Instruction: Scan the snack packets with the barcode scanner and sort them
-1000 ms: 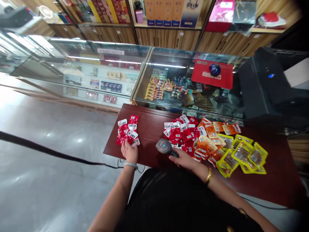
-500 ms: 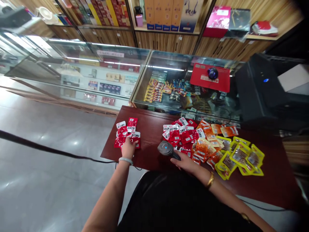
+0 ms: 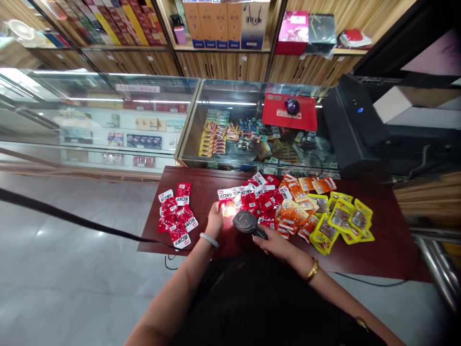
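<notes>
My left hand point(image 3: 215, 220) is closed on a red and white snack packet point(image 3: 227, 196), held over the dark red table point(image 3: 216, 245). Light from the barcode scanner point(image 3: 245, 221) falls on this packet. My right hand point(image 3: 272, 241) grips the scanner by its handle, its head facing the packet. Just beyond the scanner is a pile of red and white packets point(image 3: 264, 199). Orange packets point(image 3: 293, 215) and yellow packets point(image 3: 345, 216) lie to the right of them. At the table's left end, several more red packets point(image 3: 177, 217) are spread out.
Behind the table stands a glass display counter point(image 3: 187, 122) with a red mat point(image 3: 273, 115) and a dark mouse point(image 3: 292, 106) on it. A black machine point(image 3: 349, 129) is at the right. A dark cable point(image 3: 90, 219) crosses the left side.
My left hand has moved right from the left group of red packets to a packet in front of the scanner. The scanner's light now shines on it. The whole view has shifted.
</notes>
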Demonstrator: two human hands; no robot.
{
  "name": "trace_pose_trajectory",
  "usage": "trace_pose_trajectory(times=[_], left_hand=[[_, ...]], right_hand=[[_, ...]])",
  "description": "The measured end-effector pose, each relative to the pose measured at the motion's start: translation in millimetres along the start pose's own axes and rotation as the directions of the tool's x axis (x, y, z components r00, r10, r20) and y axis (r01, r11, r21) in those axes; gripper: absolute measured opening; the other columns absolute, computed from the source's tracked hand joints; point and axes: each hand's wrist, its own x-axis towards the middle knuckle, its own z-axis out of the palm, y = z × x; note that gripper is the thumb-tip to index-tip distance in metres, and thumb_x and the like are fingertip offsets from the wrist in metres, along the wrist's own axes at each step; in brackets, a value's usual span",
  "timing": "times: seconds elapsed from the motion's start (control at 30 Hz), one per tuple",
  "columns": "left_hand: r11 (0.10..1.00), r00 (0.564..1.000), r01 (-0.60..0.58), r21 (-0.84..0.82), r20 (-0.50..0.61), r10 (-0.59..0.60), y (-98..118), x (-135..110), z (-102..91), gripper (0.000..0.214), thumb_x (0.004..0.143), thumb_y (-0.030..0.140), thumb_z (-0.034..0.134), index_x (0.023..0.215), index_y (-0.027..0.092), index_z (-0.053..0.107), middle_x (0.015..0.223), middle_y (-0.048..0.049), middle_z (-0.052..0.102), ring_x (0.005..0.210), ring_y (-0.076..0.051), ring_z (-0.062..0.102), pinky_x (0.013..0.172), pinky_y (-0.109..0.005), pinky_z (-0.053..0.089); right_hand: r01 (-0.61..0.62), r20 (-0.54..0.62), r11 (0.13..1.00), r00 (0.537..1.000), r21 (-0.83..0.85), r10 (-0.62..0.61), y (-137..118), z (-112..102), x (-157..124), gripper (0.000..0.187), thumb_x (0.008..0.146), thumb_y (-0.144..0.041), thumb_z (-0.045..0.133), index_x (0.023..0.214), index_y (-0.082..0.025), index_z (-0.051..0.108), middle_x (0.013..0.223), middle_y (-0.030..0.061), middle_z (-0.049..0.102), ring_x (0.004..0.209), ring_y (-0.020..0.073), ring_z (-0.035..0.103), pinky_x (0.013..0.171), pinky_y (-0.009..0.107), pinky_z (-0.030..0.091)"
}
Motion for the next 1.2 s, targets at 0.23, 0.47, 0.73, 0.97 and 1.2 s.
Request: trace_pose_trajectory(times=[0.23,0.47,0.73,0.97,1.2], left_hand=[[0.998,0.988,-0.031,-0.059,0.150,0.040,-1,-3,20.2,0.035,0.087,0.047,0.049,0.100,0.016,0.060,0.096,-0.0081,0.068,0.088,-0.018,0.063,0.084,-0.032,0.050],[0.947,0.983,-0.015,0.320,-0.168,0.073,-26,-24,-30.2,0.038,0.082,0.037,0.059,0.114,0.017,0.056,0.114,-0.0119,0.063,0.108,-0.023,0.059,0.099,-0.040,0.043],[0.633,0.761,0.537,0.558,-0.643,-0.079,-44,-26,-117.2,0.081,0.070,0.060,0.066,0.133,0.016,0.041,0.136,-0.0198,0.044,0.128,-0.038,0.038,0.103,-0.049,0.033],[0.504,0.752,0.637,0.583,-0.615,-0.239,-57,-37,-147.4,0.083,0.062,0.071,0.064,0.119,0.012,0.049,0.128,-0.0246,0.050,0.124,-0.041,0.043,0.097,-0.049,0.037],[0.718,0.894,0.428,0.549,-0.374,-0.247,-53,-51,-128.2,0.054,0.081,0.051,0.058,0.121,0.017,0.046,0.105,-0.0158,0.067,0.098,-0.031,0.065,0.078,-0.037,0.047]], right_hand=[[-0.009,0.012,1.000,1.000,0.008,0.009,2,-1,0,0.058,0.082,-0.059,0.063,0.122,-0.018,0.055,0.067,-0.0039,0.052,0.047,0.0082,0.039,0.045,0.021,0.032],[-0.047,0.096,0.999,0.994,-0.007,0.048,-5,9,11,0.066,0.078,-0.062,0.064,0.127,-0.018,0.054,0.063,-0.0029,0.055,0.048,0.0105,0.041,0.047,0.023,0.035],[-0.053,0.159,0.997,0.985,-0.049,0.060,0,22,23,0.058,0.080,-0.055,0.067,0.123,-0.018,0.058,0.060,-0.0032,0.052,0.049,0.0111,0.044,0.046,0.023,0.037],[-0.077,0.162,0.993,0.983,-0.087,0.090,2,19,21,0.062,0.080,-0.058,0.065,0.127,-0.018,0.055,0.059,-0.0034,0.053,0.046,0.0112,0.044,0.044,0.023,0.036],[-0.042,0.144,0.998,0.988,-0.054,0.049,-1,13,16,0.059,0.080,-0.057,0.066,0.124,-0.018,0.056,0.061,-0.0039,0.052,0.048,0.0105,0.044,0.044,0.022,0.036]])
